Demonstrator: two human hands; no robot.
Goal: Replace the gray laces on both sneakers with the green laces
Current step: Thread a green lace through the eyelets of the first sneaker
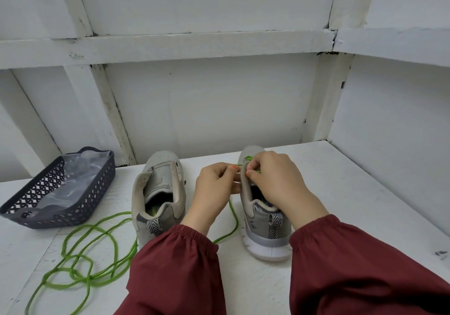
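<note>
My left hand (pixel 215 185) and right hand (pixel 275 180) meet over the right sneaker (pixel 265 236), both pinching the green lace (pixel 248 159) at its eyelets. Left of them stands the unlaced sneaker (pixel 158 188); farther left, the dark basket (pixel 97 188) holds crumpled clear plastic (pixel 73 175).

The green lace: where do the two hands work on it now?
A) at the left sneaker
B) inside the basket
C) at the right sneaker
C: the left hand and right hand pinch the green lace at the right sneaker.
</note>
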